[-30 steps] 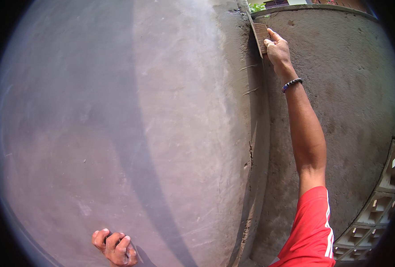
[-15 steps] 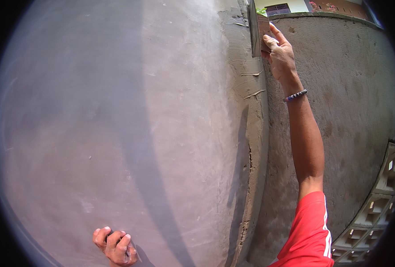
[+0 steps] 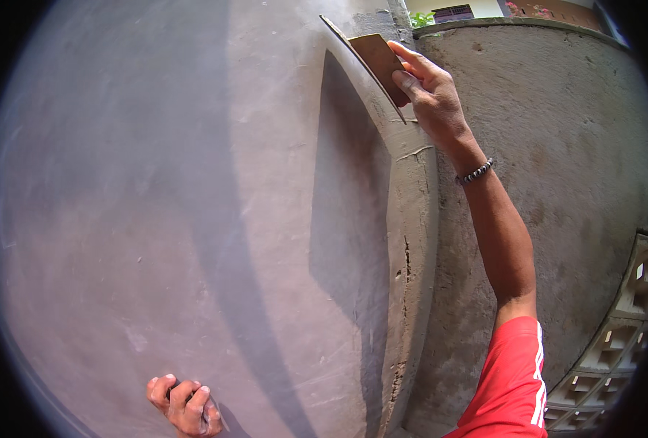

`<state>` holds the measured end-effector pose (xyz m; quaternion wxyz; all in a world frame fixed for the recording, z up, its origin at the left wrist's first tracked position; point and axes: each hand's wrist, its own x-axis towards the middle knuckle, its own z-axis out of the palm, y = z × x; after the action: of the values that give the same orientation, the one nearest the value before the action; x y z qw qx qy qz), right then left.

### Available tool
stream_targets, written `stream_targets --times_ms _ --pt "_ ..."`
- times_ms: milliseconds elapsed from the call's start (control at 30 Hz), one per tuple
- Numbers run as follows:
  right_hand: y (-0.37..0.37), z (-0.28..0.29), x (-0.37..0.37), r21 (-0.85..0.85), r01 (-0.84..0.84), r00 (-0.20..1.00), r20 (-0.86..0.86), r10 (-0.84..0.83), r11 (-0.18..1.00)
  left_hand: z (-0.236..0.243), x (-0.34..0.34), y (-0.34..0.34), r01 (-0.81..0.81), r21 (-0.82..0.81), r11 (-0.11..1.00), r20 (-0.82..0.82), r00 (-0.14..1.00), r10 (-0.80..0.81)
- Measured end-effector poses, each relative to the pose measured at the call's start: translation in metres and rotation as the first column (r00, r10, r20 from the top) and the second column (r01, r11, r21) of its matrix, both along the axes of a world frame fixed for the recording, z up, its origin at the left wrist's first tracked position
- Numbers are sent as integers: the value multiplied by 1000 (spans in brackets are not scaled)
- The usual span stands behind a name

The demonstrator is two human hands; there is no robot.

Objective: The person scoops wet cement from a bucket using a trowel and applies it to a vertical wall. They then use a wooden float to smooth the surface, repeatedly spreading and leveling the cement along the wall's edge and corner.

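Observation:
My right hand, at the end of a stretched arm near the top, grips a plastering trowel by its brown upright part. The thin flat blade is seen nearly edge-on, tilted, and throws a broad dark shadow on the plastered wall. That shadow stands off from the blade, so the trowel appears lifted away from the surface. Low on the left, my left hand has its fingers curled; a dark bit shows between them, too hidden to name.
Along the wall's right edge runs a rough strip of mortar with cracks and ridges. Beyond it is a coarser grey wall. Pale openwork blocks stand at the lower right; green leaves show at the top.
My right hand has brought the trowel leftward and slightly down, off the corner edge, turning its blade to a slant. The trowel's shadow on the wall has widened. My left hand has barely shifted.

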<state>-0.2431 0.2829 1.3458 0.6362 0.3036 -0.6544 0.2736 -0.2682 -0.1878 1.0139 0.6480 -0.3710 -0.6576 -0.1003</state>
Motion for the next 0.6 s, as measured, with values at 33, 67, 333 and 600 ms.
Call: stream_targets --times_ms 33,67,333,600 --pt "7 3 4 -79 27 999 -41 -30 996 -2 0 -3 -4 -7 1000 0 1000 4" --pt "19 10 7 -160 42 995 -81 -56 986 -2 2 -7 -16 -14 1000 -1 1000 16" --pt "86 84 16 -218 643 710 -188 -678 734 6 10 0 21 -43 999 20 1000 -20" --pt "86 13 -8 -166 584 809 45 -586 794 1 6 4 47 -16 999 60 997 -46"
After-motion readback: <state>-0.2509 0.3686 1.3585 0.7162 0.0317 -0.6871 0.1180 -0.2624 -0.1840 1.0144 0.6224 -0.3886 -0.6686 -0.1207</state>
